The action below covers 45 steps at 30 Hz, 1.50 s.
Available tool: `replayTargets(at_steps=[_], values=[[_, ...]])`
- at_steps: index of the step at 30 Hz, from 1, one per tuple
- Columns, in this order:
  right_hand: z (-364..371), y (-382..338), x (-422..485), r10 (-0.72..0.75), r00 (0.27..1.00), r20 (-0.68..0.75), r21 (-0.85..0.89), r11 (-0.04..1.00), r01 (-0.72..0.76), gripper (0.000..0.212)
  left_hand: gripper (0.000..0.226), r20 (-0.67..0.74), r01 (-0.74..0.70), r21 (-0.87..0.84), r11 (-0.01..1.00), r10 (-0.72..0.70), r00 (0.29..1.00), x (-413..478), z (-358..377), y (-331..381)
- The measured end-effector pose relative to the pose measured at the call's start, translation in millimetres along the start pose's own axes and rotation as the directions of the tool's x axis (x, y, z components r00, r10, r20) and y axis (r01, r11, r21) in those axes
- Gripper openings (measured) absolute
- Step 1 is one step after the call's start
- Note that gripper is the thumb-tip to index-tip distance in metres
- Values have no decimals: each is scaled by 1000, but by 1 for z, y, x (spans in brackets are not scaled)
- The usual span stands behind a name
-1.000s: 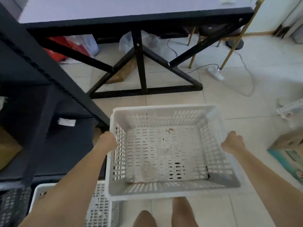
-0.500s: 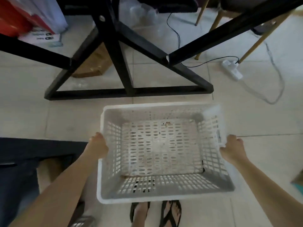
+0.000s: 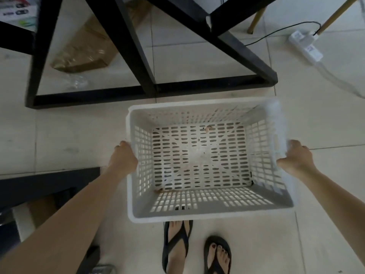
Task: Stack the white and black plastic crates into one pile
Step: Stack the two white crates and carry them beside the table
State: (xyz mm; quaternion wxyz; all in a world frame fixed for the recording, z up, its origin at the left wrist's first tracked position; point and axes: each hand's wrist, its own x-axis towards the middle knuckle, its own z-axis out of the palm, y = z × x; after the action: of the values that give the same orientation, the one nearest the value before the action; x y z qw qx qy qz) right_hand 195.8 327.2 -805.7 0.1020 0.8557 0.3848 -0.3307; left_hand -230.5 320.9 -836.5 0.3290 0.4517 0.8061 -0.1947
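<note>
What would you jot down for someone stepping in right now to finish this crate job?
Left hand: gripping the left rim of the white crate.
Right hand: gripping the right rim.
The crate is empty, upright, and held above the tiled floor, just in front of the black table frame and beyond the feet in black flip-flops.
Done: one white crate picked up.
Left: no pile or black crate shows in this view, so find the pile, set this crate on it, then add the others.
</note>
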Motion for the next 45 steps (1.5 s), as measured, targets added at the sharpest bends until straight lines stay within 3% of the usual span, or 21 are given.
replayTargets(at_steps=[5,12,17,20,27,34,40,45], values=[[-2,-11,-18,-13,999,47,-71,997,17,81,40,12,-32,32,999,31,999,-7,-3,2],[-12,-61,-91,-322,944,67,-254,910,328,67,39,82,-1,-6,1000,1,997,-80,-23,-37],[-10,-95,-171,-509,850,138,-377,766,520,55,25,137,-55,-114,992,70,988,-154,-34,-109],[5,-108,-228,-610,764,209,-383,668,638,51,29,119,-80,-154,985,98,988,-218,-34,-157],[70,-118,-372,-731,583,354,-372,461,805,50,30,62,64,-236,970,-50,997,-344,-13,-269],[150,-80,-518,-756,503,419,-425,326,844,53,31,-27,100,-215,972,-109,994,-439,42,-383],[214,-20,-645,-764,508,398,-463,311,830,52,39,-70,-1,-177,984,-12,997,-523,87,-498],[268,24,-744,-766,499,405,-419,330,846,49,40,-111,18,-147,989,-35,993,-590,113,-599]])
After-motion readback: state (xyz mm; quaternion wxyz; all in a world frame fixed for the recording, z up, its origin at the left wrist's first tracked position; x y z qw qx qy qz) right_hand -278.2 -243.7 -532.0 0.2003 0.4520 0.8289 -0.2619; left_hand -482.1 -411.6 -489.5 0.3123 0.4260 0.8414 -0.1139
